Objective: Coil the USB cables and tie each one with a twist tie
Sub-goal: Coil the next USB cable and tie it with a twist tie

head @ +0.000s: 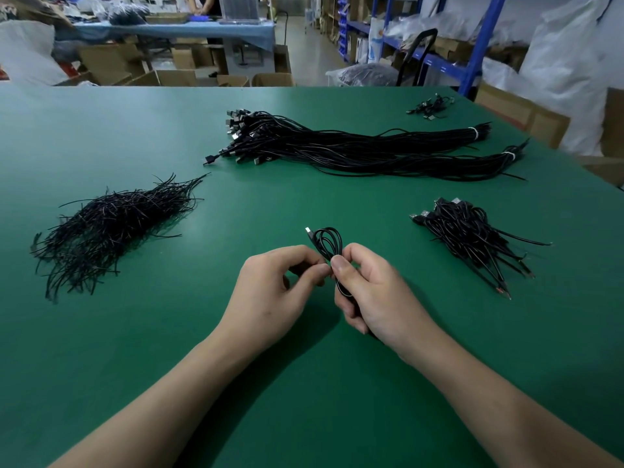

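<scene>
Black coiled USB cable (327,243), upright, between both hands' fingers (341,265).

The table (135,332) wears a smooth matt green covering, the coiled cable (327,243) shows glossy black plastic sheathing with a bright metal plug — as do the bundled cables (354,148) — and the boxes (175,77) behind look like plain brown cardboard.

Both forearms were bare from the lower edge of the view up to the wrists, with no sleeve showing on either. The left hand (275,292) and the right hand (378,292) were bare too: no gloves, rings, watch or wristband could be seen. The fingernails were short and unpainted, the right thumbnail the plainest to see. Nothing else of the person appeared in the view.
</scene>
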`<act>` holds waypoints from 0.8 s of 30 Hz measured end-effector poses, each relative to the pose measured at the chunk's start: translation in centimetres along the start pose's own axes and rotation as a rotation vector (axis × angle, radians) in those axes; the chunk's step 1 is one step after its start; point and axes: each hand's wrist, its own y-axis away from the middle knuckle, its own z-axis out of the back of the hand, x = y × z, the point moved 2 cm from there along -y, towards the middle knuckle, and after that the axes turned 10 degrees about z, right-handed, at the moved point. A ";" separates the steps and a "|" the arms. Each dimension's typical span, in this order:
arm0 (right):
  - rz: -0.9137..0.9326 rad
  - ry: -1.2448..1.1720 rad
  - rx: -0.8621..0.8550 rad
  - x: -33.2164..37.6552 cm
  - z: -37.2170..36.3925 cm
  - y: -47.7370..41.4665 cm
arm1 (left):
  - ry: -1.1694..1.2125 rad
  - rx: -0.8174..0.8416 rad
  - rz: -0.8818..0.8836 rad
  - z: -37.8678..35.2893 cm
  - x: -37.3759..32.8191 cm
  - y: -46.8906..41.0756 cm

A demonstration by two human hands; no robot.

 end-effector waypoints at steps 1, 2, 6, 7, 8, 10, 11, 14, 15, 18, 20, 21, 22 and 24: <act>-0.002 -0.002 -0.001 0.0 0.0 0.0 | -0.005 -0.006 -0.004 0.0 0.0 0.0; -0.005 -0.007 -0.002 -0.1 0.0 0.0 | -0.013 -0.013 -0.010 0.0 0.0 0.0; -0.028 -0.061 0.002 -0.3 0.1 -0.1 | -0.121 -0.086 -0.084 0.1 -0.4 0.1; -0.035 -0.077 0.003 -0.3 0.1 -0.2 | -0.164 -0.111 -0.118 0.2 -0.6 0.2; -0.041 -0.086 0.006 -0.4 0.1 -0.2 | -0.203 -0.131 -0.155 0.3 -0.7 0.3; -0.049 -0.097 0.014 -0.4 0.1 -0.2 | -0.259 -0.160 -0.222 0.5 -1.1 0.4; -0.053 -0.104 0.017 -0.4 0.1 -0.2 | -0.279 -0.171 -0.242 0.5 -1.2 0.4; -0.048 -0.090 0.021 -0.4 0.0 -0.2 | -0.293 -0.177 -0.237 0.6 -1.1 0.3; -0.037 -0.064 0.023 -0.3 0.0 -0.2 | -0.268 -0.157 -0.208 0.6 -1.0 0.3; 0.011 0.037 0.010 -0.2 -0.1 -0.2 | -0.089 -0.071 -0.044 0.3 -0.5 0.0; 0.066 0.135 0.000 -0.1 0.0 -0.1 | 0.020 -0.014 0.068 0.2 -0.3 -0.1; 0.103 0.185 -0.004 0.1 0.0 0.0 | 0.063 0.026 0.115 0.1 -0.2 -0.2; 0.145 0.237 -0.007 0.2 0.0 0.1 | 0.113 0.073 0.159 0.1 0.0 -0.3; 0.207 0.350 -0.008 0.5 0.1 0.2 | 0.278 0.189 0.236 0.0 0.1 -0.4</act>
